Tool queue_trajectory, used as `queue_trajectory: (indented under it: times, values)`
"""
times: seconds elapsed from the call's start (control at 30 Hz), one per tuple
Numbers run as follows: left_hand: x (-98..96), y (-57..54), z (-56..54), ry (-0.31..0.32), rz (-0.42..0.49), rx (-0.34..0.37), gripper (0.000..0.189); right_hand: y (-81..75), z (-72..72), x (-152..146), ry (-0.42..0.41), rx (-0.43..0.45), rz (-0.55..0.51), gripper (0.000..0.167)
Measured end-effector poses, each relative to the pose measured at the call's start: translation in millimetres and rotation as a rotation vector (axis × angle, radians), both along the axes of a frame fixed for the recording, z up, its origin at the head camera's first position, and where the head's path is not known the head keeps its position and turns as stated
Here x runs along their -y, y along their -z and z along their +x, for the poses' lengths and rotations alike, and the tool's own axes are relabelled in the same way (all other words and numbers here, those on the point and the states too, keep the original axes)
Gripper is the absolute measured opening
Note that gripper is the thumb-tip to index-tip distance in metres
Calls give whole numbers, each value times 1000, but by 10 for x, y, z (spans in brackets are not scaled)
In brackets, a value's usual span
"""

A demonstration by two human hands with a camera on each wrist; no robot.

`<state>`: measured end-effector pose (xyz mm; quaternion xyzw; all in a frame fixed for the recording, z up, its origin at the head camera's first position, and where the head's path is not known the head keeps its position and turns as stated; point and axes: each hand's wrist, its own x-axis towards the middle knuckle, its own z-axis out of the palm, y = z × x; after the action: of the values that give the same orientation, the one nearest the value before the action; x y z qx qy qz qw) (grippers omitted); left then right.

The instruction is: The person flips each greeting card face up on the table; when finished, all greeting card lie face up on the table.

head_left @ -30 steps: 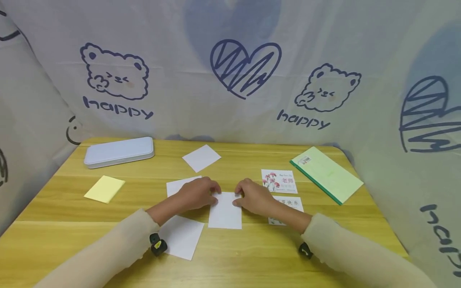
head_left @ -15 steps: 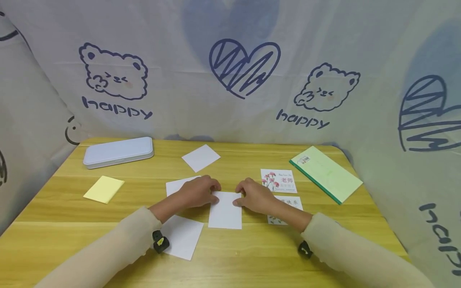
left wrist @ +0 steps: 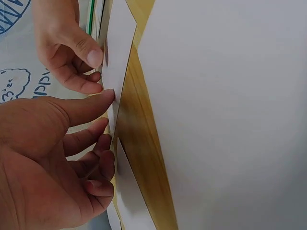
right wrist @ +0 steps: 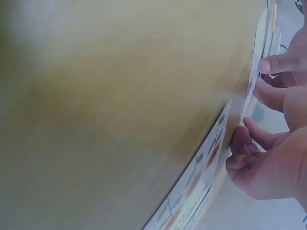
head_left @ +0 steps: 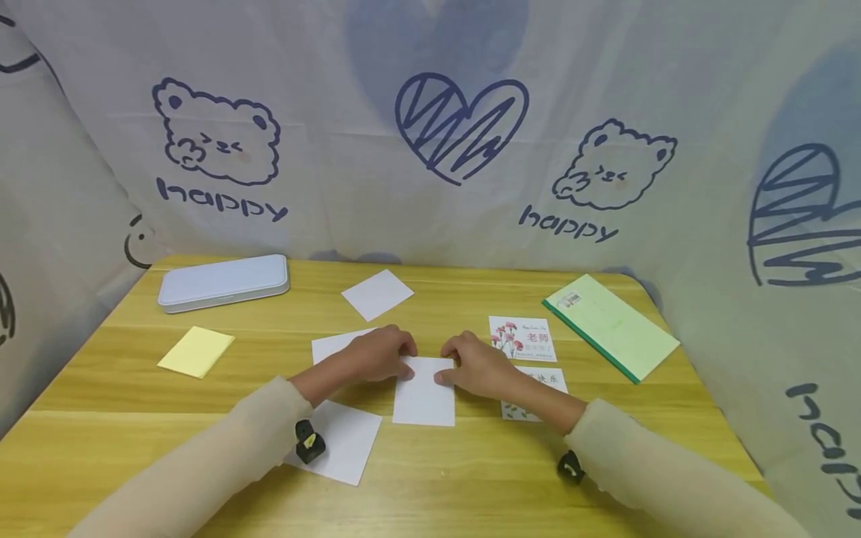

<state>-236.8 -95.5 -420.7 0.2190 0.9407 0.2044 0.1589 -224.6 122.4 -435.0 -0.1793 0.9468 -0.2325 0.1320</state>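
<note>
A blank white card (head_left: pixel 424 400) lies on the wooden table between both hands. My left hand (head_left: pixel 377 355) pinches its upper left corner, thumb on the card's face and index finger at the far edge. At the upper right corner my right hand (head_left: pixel 479 366) pinches the same card, thumb on top. In the left wrist view the left thumb touches the white card (left wrist: pixel 118 52), and the other fingers curl beside the edge. The right wrist view shows the right hand (right wrist: pixel 271 165) with curled fingers; its contact there is partly hidden.
Blank white sheets (head_left: pixel 346 441) lie under and beside the left arm, another white card (head_left: pixel 378 294) farther back. Two printed cards (head_left: pixel 521 338) sit by the right hand. A yellow paper (head_left: pixel 196 351), a pale case (head_left: pixel 224 282) and a green notebook (head_left: pixel 610 326) lie around the table.
The left hand and forearm have shifted slightly to the right and up. The card between the hands stays nearly where it was; the right hand hardly moves.
</note>
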Motion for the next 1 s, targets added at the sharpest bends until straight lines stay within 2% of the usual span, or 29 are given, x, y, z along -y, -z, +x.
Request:
queue_trajectory:
  times: [0.13,0.33,0.53,0.6,0.8,1.0]
  values:
    - [-11,-26,-18,15,8,35,31,-5,-5,3,-15,-1,1,44]
    - [-24,3,-63,42,38,69,22,24,-15,21,-7,-5,4,41]
    - [-27,24,-71,28,2,62,44,22,12,26,-21,-11,-4,32]
    - [-26,28,-74,23,7,64,46,16,16,29,-29,-12,2,33]
    - [-38,14,-64,22,33,104,34,-9,-14,-5,-1,-12,42,49]
    - [-52,-11,-47,35,-2,62,22,0,-42,-39,18,-32,66,45]
